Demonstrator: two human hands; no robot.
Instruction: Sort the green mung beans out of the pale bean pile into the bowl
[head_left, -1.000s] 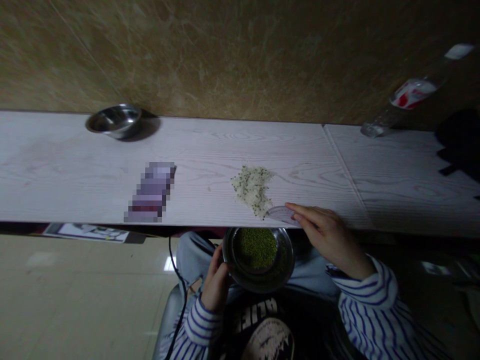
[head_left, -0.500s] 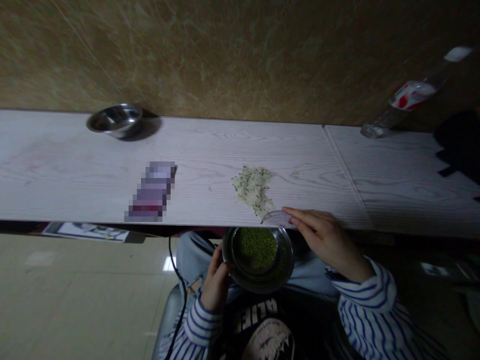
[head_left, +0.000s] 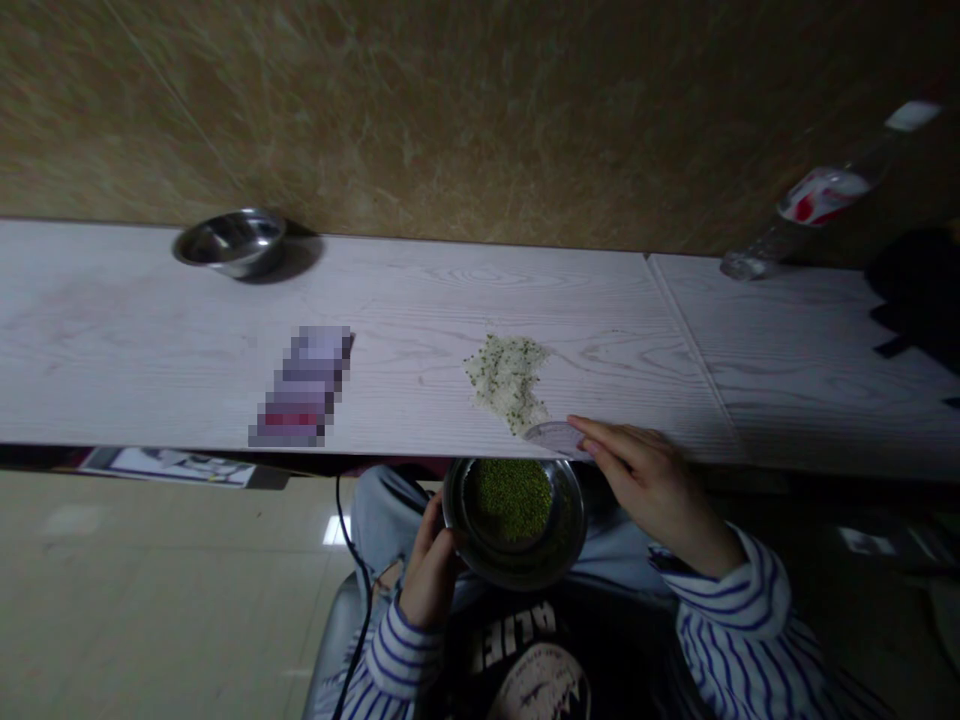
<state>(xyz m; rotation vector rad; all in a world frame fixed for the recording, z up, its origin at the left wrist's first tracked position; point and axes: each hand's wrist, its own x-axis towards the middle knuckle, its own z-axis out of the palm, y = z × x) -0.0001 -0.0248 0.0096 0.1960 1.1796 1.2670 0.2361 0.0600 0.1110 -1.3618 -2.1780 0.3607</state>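
Note:
My left hand [head_left: 431,565] grips the left rim of a metal bowl [head_left: 574,535], held below the table's front edge above my lap. Inside the bowl lie many small green beans [head_left: 517,498], like mung beans. My right hand [head_left: 637,475] pinches a clear, curved plastic protractor [head_left: 553,437], which rests at the table's front edge just above the bowl. Touching or very near the protractor's left tip is a pile of white rice [head_left: 504,378] with green beans scattered through it.
Another metal bowl [head_left: 232,245] stands at the back left by the wall. A blurred, phone-shaped object [head_left: 304,385] lies left of the pile. At the back right stands a clear plastic bottle [head_left: 821,195], with a dark object [head_left: 919,295] beside it. A black cable [head_left: 352,540] hangs at my left.
Hardly anything differs. The view has shifted slightly; both hands, the bowl and the protractor keep nearly the same places.

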